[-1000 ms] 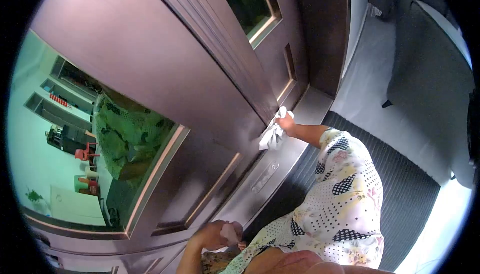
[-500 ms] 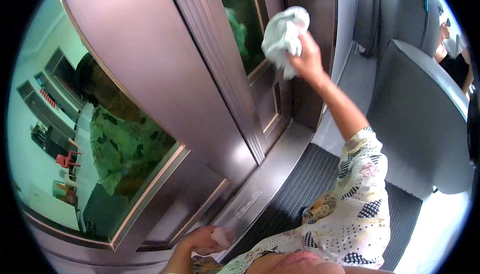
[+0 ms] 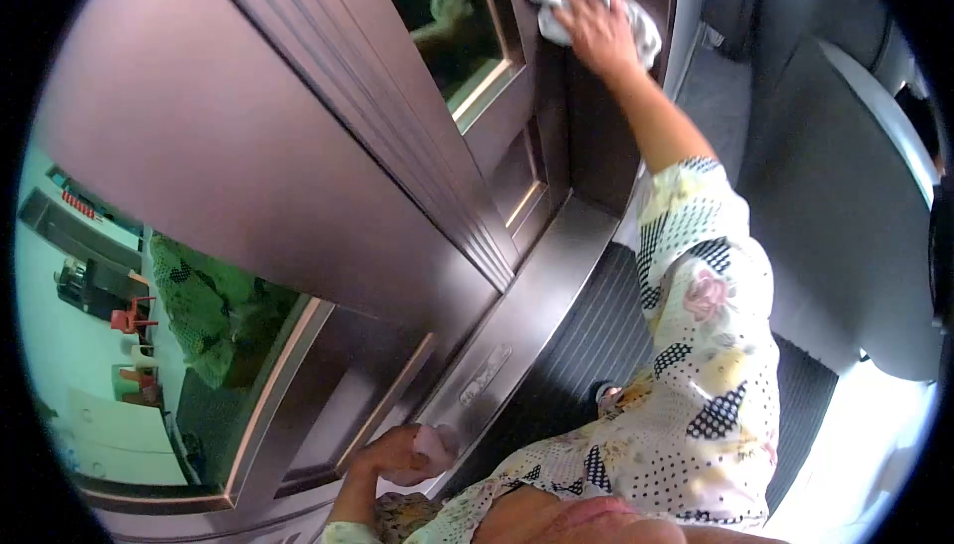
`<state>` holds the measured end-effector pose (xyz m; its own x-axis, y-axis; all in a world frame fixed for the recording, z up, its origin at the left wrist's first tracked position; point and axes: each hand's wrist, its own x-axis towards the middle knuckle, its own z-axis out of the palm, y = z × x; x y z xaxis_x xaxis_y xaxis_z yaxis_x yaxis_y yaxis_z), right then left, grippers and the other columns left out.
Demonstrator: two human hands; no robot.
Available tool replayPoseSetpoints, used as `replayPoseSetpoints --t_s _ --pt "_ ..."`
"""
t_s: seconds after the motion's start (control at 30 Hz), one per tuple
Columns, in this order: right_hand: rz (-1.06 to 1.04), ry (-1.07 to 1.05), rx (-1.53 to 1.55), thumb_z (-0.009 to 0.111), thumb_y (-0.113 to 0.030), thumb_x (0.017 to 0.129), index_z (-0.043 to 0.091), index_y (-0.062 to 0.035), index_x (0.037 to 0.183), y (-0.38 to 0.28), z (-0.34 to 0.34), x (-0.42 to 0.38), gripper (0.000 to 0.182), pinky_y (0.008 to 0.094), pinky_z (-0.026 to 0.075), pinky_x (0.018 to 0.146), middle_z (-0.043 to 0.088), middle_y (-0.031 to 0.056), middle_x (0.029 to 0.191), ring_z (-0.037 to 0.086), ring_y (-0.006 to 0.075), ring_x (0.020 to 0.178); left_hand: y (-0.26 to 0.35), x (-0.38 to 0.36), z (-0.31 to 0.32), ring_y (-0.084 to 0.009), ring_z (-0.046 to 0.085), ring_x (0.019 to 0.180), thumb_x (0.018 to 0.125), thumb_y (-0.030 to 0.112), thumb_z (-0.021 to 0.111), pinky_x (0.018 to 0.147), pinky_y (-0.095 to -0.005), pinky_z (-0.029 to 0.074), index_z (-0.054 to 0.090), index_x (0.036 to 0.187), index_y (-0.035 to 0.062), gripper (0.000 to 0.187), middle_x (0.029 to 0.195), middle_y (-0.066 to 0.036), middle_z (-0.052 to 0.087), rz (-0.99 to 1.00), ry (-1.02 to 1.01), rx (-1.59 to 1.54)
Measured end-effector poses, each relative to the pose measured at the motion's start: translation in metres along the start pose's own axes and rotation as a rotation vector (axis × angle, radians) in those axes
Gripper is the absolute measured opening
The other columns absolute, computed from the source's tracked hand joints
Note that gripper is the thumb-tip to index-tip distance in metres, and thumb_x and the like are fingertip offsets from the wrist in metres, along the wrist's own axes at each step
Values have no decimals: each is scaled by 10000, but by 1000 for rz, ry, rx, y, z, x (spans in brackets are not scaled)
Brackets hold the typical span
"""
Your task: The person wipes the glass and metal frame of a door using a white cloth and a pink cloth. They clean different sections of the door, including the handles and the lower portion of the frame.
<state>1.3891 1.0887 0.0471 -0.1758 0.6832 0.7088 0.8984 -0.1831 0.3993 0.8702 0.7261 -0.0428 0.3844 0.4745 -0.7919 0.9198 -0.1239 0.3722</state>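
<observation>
A crumpled white cloth [image 3: 639,29] is under my right hand [image 3: 598,29], pressed on the dark frame at the right edge of a brown metal door [image 3: 397,196]. The fingers of that hand are spread over the cloth. Low in the view, my left hand [image 3: 412,453] is curled around a pale pinkish object, perhaps a cloth or sponge, close to the door's lower panel [image 3: 368,385]. A narrow dark glass pane [image 3: 447,27] lies left of my right hand.
A larger glass pane [image 3: 238,345] at the left reflects a room with red chairs. A metal sill [image 3: 527,296] runs below the door, beside a ribbed dark mat [image 3: 596,345]. At the right stands a grey panel [image 3: 835,216].
My right hand has moved up with the cloth, and its fingers are now spread over it. The camera view has shifted. My left hand still holds the pale object.
</observation>
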Motion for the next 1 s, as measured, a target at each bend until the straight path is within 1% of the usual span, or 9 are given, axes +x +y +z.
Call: replayPoseSetpoints --t_s 0.07,0.23,0.4,0.43,0.53,0.73,0.8,0.83,1.0 --pt "-89 -131 -58 478 -208 936 466 -269 1352 -35 40 -68 420 497 163 1165 340 28 1528 298 195 1414 14 -8 -2 -337 637 914 715 388 694 787 -398 502 642 1039 74 454 1004 -169 670 -50 -3 -24" --pt "-380 -446 192 537 -161 843 664 -102 1082 -98 150 -251 276 431 319 1081 534 78 1354 516 219 1209 15 -17 8 -329 624 944 690 353 735 822 -383 491 638 1064 63 483 1013 -175 667 -164 -29 -57" --pt "324 -1058 414 559 -164 823 711 -127 1062 -90 169 -334 286 449 505 867 690 52 1087 647 283 1028 -6 -12 39 -328 623 972 675 318 742 836 -397 478 640 1064 81 467 1044 -189 660 -219 -19 -73" --pt "346 -991 544 576 -146 812 703 -129 1081 -69 148 -320 298 438 502 880 684 71 1101 638 297 1046 -59 1 71 -337 617 1004 669 322 746 858 -398 480 634 1093 87 497 1080 -191 649 -188 -13 -1" --pt "350 -645 804 632 -145 817 677 -189 1152 -9 109 -286 342 412 491 918 659 115 1165 625 319 1076 55 -9 -4 -341 606 1035 660 331 754 887 -394 482 618 1122 53 556 1109 -193 638 -156 -195 -85" --pt "272 724 666 731 -23 747 608 15 1080 112 -42 -115 357 352 511 821 647 156 1063 643 283 982 15 13 15 -338 639 936 657 295 754 840 -397 501 646 973 39 421 986 -184 672 -127 -24 -37" --pt "527 731 889 744 -242 739 584 -76 1199 114 -95 -51 515 423 442 956 555 175 1266 529 325 1177 34 21 1 -318 637 939 664 283 766 815 -390 496 632 1051 40 476 1019 -172 667 -230 -143 -7" --pt "526 859 553 785 -283 734 531 -33 1246 123 -75 -23 624 392 439 955 570 194 1230 557 342 1121 14 25 12 -311 641 926 668 270 767 803 -385 498 629 1053 39 470 1018 -167 669 -123 -60 2" --pt "666 737 996 768 -272 761 506 -45 1293 94 -47 -7 634 395 461 901 610 189 1147 596 318 1056 18 31 8 -306 638 940 671 286 772 823 -375 497 625 1076 36 499 1020 -165 668 -102 -60 -6"
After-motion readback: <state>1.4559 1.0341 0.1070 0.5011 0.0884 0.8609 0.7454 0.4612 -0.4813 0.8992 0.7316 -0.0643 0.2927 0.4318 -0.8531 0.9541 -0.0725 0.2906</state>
